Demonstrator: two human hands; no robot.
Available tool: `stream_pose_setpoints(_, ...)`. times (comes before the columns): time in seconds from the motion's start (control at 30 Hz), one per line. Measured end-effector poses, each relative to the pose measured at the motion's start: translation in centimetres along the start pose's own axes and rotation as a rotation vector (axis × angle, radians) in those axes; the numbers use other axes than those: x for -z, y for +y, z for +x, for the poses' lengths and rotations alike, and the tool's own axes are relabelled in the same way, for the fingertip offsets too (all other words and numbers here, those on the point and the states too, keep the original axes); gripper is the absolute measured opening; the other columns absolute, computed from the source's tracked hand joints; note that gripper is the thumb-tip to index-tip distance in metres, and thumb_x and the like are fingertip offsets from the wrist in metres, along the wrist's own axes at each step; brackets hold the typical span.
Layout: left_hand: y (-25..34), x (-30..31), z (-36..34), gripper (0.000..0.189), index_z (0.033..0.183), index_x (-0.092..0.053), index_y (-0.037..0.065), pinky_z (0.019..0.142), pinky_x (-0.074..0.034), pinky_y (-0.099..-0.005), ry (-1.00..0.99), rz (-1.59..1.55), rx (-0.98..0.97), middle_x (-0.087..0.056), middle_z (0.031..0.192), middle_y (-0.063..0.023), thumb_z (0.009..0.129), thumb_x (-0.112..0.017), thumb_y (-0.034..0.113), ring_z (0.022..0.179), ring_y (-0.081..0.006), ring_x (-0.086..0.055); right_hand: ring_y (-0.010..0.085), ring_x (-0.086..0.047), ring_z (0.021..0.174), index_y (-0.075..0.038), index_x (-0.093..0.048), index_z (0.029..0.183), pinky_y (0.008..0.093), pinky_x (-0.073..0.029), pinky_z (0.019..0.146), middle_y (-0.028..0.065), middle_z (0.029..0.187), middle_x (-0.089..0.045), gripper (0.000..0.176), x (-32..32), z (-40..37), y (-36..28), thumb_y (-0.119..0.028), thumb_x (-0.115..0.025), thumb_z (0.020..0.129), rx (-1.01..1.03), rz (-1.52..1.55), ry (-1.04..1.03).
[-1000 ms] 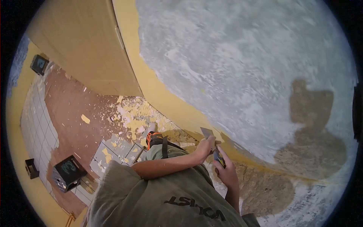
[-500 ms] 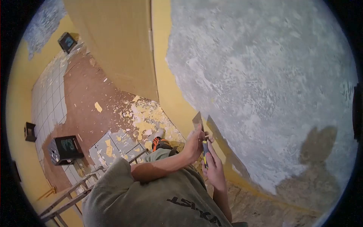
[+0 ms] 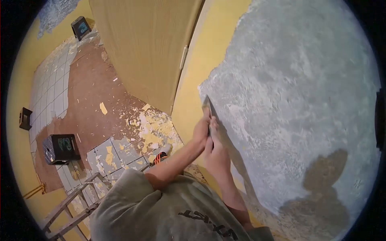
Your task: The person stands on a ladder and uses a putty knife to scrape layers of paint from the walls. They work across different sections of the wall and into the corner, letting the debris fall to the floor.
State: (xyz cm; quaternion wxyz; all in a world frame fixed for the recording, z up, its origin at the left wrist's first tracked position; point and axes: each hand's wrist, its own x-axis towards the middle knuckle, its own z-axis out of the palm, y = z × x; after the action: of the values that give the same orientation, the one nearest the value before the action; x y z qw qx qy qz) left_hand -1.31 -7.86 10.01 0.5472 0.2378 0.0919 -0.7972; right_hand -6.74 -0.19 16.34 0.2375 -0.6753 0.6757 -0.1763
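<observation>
Head view, our right hand (image 3: 217, 154) closed round a scraper (image 3: 207, 105), left hand (image 3: 200, 134) just ahead clamping its worn grey blade, tip seemingly on the yellow paint (image 3: 201, 60) edge, bare wall (image 3: 301, 80) open beyond our fingertips.

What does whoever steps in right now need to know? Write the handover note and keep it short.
Left hand: closed on the scraper, up near the blade.
Right hand: closed on the scraper's handle, just below the other hand.
Scraper: blade edge set at the border between yellow paint and bare grey plaster.
Done: a large area is stripped to grey; paint flakes lie on the floor.
Left: the yellow strip beside the door.
</observation>
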Motion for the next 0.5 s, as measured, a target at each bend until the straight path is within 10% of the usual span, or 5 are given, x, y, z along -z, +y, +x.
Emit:
stream_pose_setpoints(0.13,2.5,0.8,-0.5,0.029,0.076,-0.045,0.011,0.042,-0.04,-0.0186,0.086,0.017,0.237,-0.047,0.059,0.0002,0.087,-0.053,0.036,0.048,-0.0079,-0.044,0.0381,-0.056,0.054,-0.009,-0.024,0.136,0.046,-0.045,0.05,0.0219,0.065,-0.058,0.052,-0.9,-0.5,-3.0,-0.021,-0.038,0.088,0.041,0.064,0.045)
stream_pose_setpoints(0.33,5.0,0.5,2.2,0.022,0.083,-0.046,0.013,0.038,-0.04,-0.0152,0.148,-0.213,0.229,-0.048,0.058,0.0012,0.085,-0.057,0.032,0.042,-0.0053,-0.044,0.037,-0.059,0.057,-0.005,-0.017,0.137,0.0466,-0.046,0.051,0.0246,0.07,-0.06,0.057,-1.3,3.7,-4.4,-0.018,-0.039,0.087,-0.017,-0.139,-0.144)
stream_pose_setpoints(0.4,4.6,0.4,0.9,0.025,0.08,-0.045,0.011,0.038,-0.04,-0.0155,0.128,-0.095,0.236,-0.047,0.056,0.0018,0.086,-0.056,0.033,0.043,-0.0055,-0.046,0.0405,-0.057,0.062,-0.009,-0.016,0.139,0.0465,-0.045,0.056,0.0217,0.103,-0.057,0.056,-1.2,2.3,-4.8,-0.019,-0.036,0.088,-0.103,-0.046,-0.17)
stream_pose_setpoints(0.5,6.1,1.7,4.8,0.025,0.079,-0.045,0.012,0.037,-0.04,-0.0157,0.127,-0.201,0.235,-0.046,0.054,0.0027,0.086,-0.056,0.034,0.043,-0.0054,-0.045,0.0403,-0.058,0.061,-0.006,-0.012,0.138,0.0476,-0.046,0.054,0.0236,0.083,-0.058,0.059,-2.6,6.2,-4.8,-0.019,-0.039,0.087,-0.093,-0.176,-0.22)
